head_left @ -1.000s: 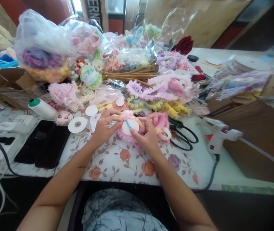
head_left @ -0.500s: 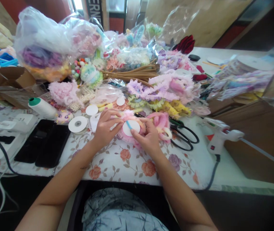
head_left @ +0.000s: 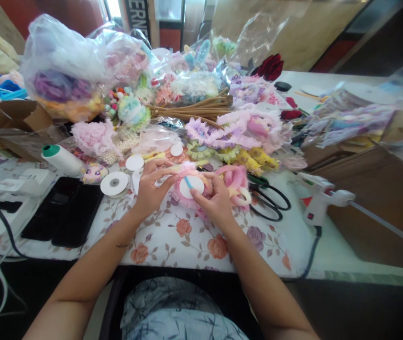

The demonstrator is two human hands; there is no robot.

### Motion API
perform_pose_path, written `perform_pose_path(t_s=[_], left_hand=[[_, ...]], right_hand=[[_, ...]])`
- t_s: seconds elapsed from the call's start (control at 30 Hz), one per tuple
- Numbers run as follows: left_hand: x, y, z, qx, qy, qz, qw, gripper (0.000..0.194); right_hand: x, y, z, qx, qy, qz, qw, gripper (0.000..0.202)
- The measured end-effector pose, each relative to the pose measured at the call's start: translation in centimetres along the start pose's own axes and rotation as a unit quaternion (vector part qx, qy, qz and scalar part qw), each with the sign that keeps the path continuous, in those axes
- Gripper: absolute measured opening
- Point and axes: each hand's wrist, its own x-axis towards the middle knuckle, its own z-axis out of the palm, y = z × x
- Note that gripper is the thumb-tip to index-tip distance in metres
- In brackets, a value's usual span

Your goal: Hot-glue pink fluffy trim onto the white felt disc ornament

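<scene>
A fluffy pink piece lies low over the flowered cloth, with a white disc on its face and a short blue strip across the disc's upper left. My right hand grips the piece from the right, thumb on the disc's lower edge and fingers at the far side. At the left edge, my left hand has its thumb and fingers against the pink fluff. A pale yellow stem shows just beyond the piece. Pink and cream fuzzy loops lie right beside my right hand.
Black-handled scissors and a white glue gun lie to the right. Two dark phones, a ribbon spool and a thread cone are on the left. Bagged craft pieces crowd the back.
My left thumb has drawn back slightly left, off the blue strip's end. The disc and my right hand have shifted slightly left.
</scene>
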Motion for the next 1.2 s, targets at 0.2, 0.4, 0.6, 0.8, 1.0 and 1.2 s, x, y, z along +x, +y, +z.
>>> perform_pose_path(t_s=[0.2,0.4,0.6,0.8,1.0,1.2], left_hand=[[-0.1,-0.3,0.5,-0.016,-0.024,-0.012,1.0,0.007],[-0.2,-0.3,0.6,-0.033,-0.035,-0.025,0.999,0.008],[-0.3,-0.2,0.7,-0.029,-0.038,-0.023,0.999,0.009],[-0.3,-0.3,0.6,-0.049,0.061,-0.043,0.996,0.007],[-0.9,0.0,1.1,0.024,0.028,0.014,0.999,0.005],[-1.1,-0.4,1.4,0.013,0.002,0.003,1.0,0.005]], right_hand=[[0.0,0.0,0.0,-0.009,-0.001,-0.021,1.0,0.033],[-0.1,0.0,0.0,-0.01,0.001,-0.019,1.0,0.034],[-0.2,0.1,0.1,-0.001,0.003,-0.029,1.0,0.032],[0.1,0.1,0.2,0.037,0.018,0.005,0.999,0.032],[0.2,0.2,0.1,0.07,0.028,0.042,0.996,0.033],[0.0,0.3,0.2,0.085,0.026,0.053,0.995,0.034]])
